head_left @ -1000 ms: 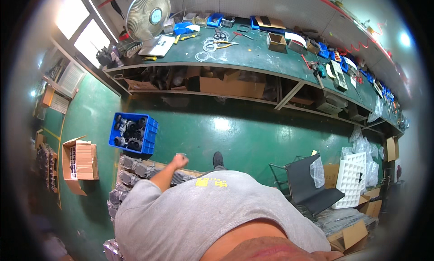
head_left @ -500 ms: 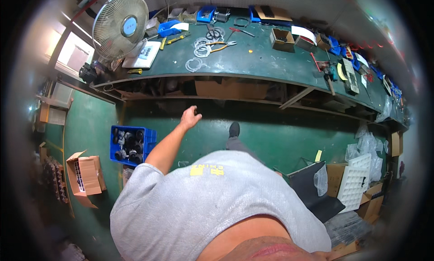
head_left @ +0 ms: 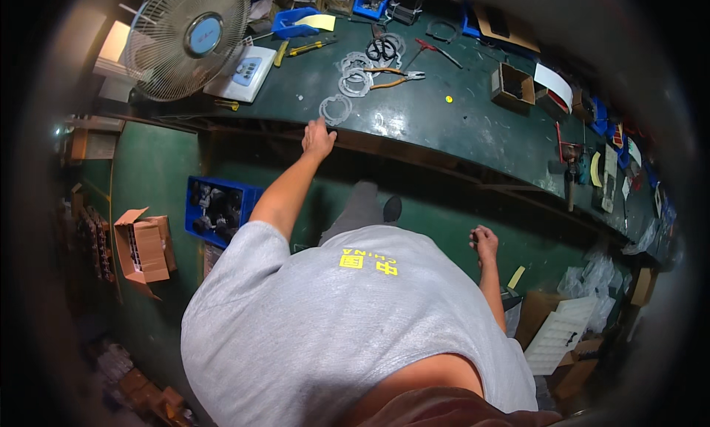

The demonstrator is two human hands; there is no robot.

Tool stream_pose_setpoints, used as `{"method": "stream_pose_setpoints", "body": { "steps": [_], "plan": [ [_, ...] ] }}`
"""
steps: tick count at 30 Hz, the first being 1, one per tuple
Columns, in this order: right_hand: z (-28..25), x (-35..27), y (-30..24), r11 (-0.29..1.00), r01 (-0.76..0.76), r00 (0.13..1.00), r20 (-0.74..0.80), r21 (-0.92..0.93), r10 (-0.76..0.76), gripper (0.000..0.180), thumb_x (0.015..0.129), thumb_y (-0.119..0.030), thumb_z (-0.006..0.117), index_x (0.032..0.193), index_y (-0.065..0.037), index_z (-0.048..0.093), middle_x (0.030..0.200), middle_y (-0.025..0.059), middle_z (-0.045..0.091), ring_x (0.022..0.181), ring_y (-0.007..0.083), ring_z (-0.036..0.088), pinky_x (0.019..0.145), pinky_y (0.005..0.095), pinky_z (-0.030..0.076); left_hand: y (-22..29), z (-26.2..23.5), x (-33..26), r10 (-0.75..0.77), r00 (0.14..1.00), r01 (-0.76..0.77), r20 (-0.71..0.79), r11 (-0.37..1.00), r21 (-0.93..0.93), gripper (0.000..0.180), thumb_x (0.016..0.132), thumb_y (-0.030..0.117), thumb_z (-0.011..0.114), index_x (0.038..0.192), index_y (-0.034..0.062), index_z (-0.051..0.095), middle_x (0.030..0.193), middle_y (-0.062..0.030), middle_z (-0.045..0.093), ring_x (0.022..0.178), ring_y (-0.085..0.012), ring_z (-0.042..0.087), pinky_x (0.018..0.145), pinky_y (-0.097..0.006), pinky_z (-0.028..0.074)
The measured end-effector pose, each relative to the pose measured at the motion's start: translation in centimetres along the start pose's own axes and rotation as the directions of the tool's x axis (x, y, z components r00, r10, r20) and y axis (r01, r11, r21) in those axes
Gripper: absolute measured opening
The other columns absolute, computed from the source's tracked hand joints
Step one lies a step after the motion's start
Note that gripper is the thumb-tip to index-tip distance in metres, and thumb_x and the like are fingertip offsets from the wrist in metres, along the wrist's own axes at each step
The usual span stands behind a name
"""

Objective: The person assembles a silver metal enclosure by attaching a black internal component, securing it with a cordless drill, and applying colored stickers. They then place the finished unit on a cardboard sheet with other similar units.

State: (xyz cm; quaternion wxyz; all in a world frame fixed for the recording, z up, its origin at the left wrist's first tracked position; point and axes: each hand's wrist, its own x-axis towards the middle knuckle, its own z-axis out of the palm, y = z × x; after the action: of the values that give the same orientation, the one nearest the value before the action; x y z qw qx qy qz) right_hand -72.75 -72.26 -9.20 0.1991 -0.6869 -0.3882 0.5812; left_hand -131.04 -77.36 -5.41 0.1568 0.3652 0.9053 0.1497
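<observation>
The far end of the worktop (head_left: 473,123) curves off into dark rim, its small tools too tiny to make out. The left hand (head_left: 318,138) hides its own fingertips at the worktop's edge. The blue crate (head_left: 218,209) holds dark parts I cannot identify.

open brown carton (head_left: 142,246) on floor at left, small open cardboard box (head_left: 512,86) on green bench

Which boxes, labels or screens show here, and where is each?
Open brown cardboard box: on the floor, left.
Small open brown carton: on the green bench.
Blue crate: on the floor below the bench.
White scale: beside the fan, blue panel.
</observation>
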Motion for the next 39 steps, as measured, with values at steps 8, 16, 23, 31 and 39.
{"method": "stream_pose_setpoints", "body": {
  "steps": [8,16,23,31,39],
  "plan": [
    [-0.8,-3.9,3.3,0.953,0.032,0.998,0.068,-0.301,-0.012,0.016,0.096,-0.014,0.062,0.099,0.0,0.069,0.08,0.0071,0.068,0.065,0.0143,0.062,0.058,0.0283,0.052,0.2,2.4,10.5,0.092,0.996,-0.092,0.006,0.988,0.123,0.041,0.088,0.016,0.068,0.125,0.0036,0.056,0.13,-0.0182,0.051,0.123,-0.038,0.05,0.099,-0.047,0.05],
    [3.1,-0.2,2.1,0.964,0.069,0.988,0.154,-0.256,-0.03,0.019,0.096,-0.015,0.063,0.104,0.001,0.069,0.085,0.0078,0.07,0.072,0.0152,0.065,0.064,0.0284,0.053,-1.9,3.8,11.6,0.111,0.985,-0.122,0.131,0.989,0.078,0.016,0.089,0.006,0.057,0.105,0.001,0.057,0.109,-0.0238,0.058,0.104,-0.0415,0.063,0.088,-0.051,0.052],
    [11.7,1.7,-13.8,0.991,-0.132,0.991,0.022,0.012,0.132,0.034,0.097,-0.016,0.063,0.125,0.002,0.062,0.103,0.0077,0.071,0.087,0.0151,0.067,0.071,0.0293,0.055,-2.4,2.4,14.4,0.262,0.916,-0.321,0.302,0.932,0.165,0.014,0.086,0.006,0.059,0.099,0.0007,0.061,0.108,-0.0234,0.063,0.105,-0.04,0.064,0.088,-0.049,0.053],
    [10.1,1.3,-7.4,0.987,-0.042,0.997,0.054,-0.154,0.051,0.026,0.094,-0.014,0.066,0.114,0.003,0.068,0.092,0.0044,0.07,0.079,0.0133,0.064,0.07,0.0285,0.052,-2.8,1.2,15.5,0.344,0.887,-0.367,0.308,0.93,0.019,0.022,0.085,0.015,0.062,0.102,0.0011,0.06,0.102,-0.0232,0.067,0.102,-0.0425,0.064,0.089,-0.051,0.051],
    [4.5,0.8,4.3,0.989,-0.122,0.992,0.026,-0.08,0.125,0.014,0.095,-0.008,0.065,0.099,0.004,0.07,0.084,0.0011,0.068,0.074,0.0091,0.058,0.068,0.0267,0.049,-2.7,1.1,15.4,0.168,0.95,-0.127,0.261,0.978,-0.166,0.027,0.086,0.017,0.065,0.108,0.0038,0.057,0.107,-0.024,0.067,0.102,-0.0442,0.063,0.086,-0.053,0.05]
  ]
}}
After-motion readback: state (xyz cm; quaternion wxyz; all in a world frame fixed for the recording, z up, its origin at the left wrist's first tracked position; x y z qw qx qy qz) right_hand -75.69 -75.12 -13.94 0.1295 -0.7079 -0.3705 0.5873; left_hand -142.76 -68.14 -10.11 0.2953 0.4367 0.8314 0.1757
